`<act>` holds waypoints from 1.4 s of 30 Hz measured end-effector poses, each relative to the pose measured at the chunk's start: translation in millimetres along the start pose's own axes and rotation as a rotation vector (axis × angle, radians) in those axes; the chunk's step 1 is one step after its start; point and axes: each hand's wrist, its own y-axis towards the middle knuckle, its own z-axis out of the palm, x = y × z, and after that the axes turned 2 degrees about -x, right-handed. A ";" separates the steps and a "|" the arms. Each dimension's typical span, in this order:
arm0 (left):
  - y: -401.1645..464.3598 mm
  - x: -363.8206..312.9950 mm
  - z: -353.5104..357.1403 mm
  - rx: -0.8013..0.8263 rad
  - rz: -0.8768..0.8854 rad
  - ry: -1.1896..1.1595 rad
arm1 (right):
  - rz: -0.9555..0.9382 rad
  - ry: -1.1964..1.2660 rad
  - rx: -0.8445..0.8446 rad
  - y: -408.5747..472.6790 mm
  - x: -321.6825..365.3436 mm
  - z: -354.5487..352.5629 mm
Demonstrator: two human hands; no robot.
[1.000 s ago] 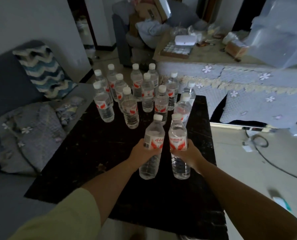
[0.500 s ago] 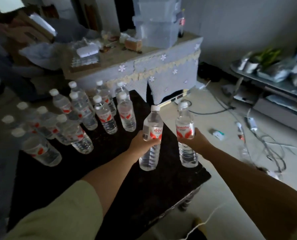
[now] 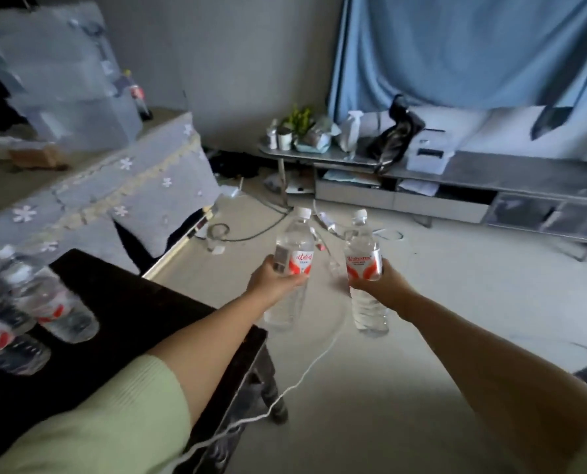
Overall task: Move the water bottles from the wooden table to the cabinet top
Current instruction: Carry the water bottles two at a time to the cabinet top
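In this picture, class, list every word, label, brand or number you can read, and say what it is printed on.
Bottle in the left hand: white characters on the red label, too blurred to read.
Bottle in the right hand: a white word on the red label, too blurred to read.
Bottles on the dark table: red labels, blurred, no text readable.
Dark bottle on the covered table: red label, too small to read.

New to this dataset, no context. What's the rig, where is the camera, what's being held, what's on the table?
There is no robot here. A person wears one wide-angle camera on the head, looking forward and down at their own arms. The left hand grips one water bottle, and the right hand grips another water bottle. Both bottles are upright and capped, held over the floor. At the left stands the dark wooden table with more bottles on it. The low grey cabinet runs along the curtain.
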 end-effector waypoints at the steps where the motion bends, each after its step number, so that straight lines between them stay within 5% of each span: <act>1: 1.6 -14.6 17.1 0.017 0.015 -0.003 | -0.002 0.008 -0.021 -2.7 -7.6 -20.3; 13: -25.6 -126.5 256.0 0.396 0.093 -0.021 | 0.200 0.022 -0.290 -48.8 -134.1 -239.3; 25: 8.9 -198.8 400.4 0.693 0.179 0.118 | 0.334 0.151 -0.466 -41.9 -209.7 -339.0; 42: 97.2 -320.1 581.5 0.898 0.287 0.209 | 0.347 0.196 -0.568 57.9 -263.2 -488.5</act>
